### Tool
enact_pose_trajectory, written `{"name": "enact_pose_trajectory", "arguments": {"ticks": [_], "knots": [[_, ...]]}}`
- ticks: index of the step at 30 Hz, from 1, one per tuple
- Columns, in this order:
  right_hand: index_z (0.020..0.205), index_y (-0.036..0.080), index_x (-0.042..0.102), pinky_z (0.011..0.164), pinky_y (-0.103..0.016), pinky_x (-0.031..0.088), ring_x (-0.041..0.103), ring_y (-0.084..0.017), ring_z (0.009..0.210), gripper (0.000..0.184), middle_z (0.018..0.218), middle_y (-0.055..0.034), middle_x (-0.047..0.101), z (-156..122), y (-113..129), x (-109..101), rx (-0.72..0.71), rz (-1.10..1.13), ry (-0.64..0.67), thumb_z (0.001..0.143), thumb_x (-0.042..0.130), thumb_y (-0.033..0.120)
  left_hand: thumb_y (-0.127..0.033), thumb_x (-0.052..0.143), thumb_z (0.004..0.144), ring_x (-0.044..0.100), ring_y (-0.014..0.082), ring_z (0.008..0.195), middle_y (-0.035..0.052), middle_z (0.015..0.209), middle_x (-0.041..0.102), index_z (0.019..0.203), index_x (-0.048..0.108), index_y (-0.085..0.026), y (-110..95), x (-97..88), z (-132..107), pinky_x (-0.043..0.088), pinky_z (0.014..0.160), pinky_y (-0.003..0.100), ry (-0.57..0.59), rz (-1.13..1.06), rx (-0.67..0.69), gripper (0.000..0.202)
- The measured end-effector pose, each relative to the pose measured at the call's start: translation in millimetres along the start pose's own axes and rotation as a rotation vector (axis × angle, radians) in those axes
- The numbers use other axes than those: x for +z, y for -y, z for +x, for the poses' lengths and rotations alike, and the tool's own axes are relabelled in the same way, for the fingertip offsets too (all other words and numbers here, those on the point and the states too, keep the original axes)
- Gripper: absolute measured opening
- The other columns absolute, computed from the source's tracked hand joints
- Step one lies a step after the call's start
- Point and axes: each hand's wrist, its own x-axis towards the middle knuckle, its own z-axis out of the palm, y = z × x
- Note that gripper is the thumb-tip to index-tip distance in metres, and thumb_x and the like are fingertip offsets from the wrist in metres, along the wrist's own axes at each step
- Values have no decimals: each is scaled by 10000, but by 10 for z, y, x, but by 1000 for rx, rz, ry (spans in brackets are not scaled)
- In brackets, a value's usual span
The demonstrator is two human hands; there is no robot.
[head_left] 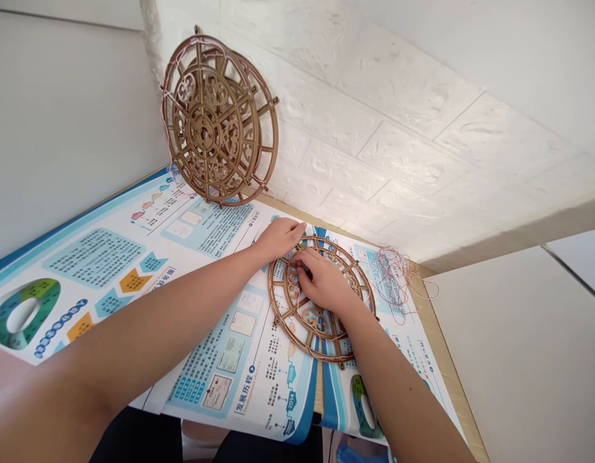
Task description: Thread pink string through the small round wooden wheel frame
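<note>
Now | head view | left hand (279,238): fingers (297,228) loosely spread, resting on the flat round brown wooden wheel frame (273,302) | right hand (324,280): fingers (302,273) curled inside that frame, grip unclear | frame: on blue-printed white paper poster (99,270) | tangled pink thread (396,276): just right of frame | upright wooden wheel (215,116): beyond frame

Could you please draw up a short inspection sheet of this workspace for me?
surface: a printed blue-and-white poster spread over a wooden table.
job's things: a flat laser-cut wooden wheel frame lies on the poster; a thicker wooden wheel stands leaning against the wall, thread along its rim.
clutter: a loose tangle of pink thread lies right of the frame.
fingers: the left hand rests at the frame's upper edge; the right hand has its fingers inside the frame.
cables: nothing seen.
surroundings: a white brick-pattern wall, with plain pale panels beside it.
</note>
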Motion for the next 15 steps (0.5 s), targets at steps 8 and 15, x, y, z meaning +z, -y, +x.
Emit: {"name": "enact_pose_trajectory", "arguments": {"ticks": [8, 15], "knots": [[1073, 197, 604, 828, -343, 496, 607, -203, 951, 229, 1076, -68, 618, -1, -28, 13, -8, 39, -18, 908, 477, 101, -396, 392, 938, 398, 160, 566, -4, 516, 404, 528, 374, -201, -4, 0, -3, 269, 604, 321, -1, -3, 8, 455], [1102, 203, 612, 824, -343, 499, 612, -203, 959, 254, 1103, -71, 624, 0, -5, 6, 4, 20, -6, 926, 454, 110, -405, 394, 944, 417, 158, 573, -1, 525, 439, 535, 400, -196, 20, 11, -1, 262, 600, 320, -1, -6, 9, 459]]}}
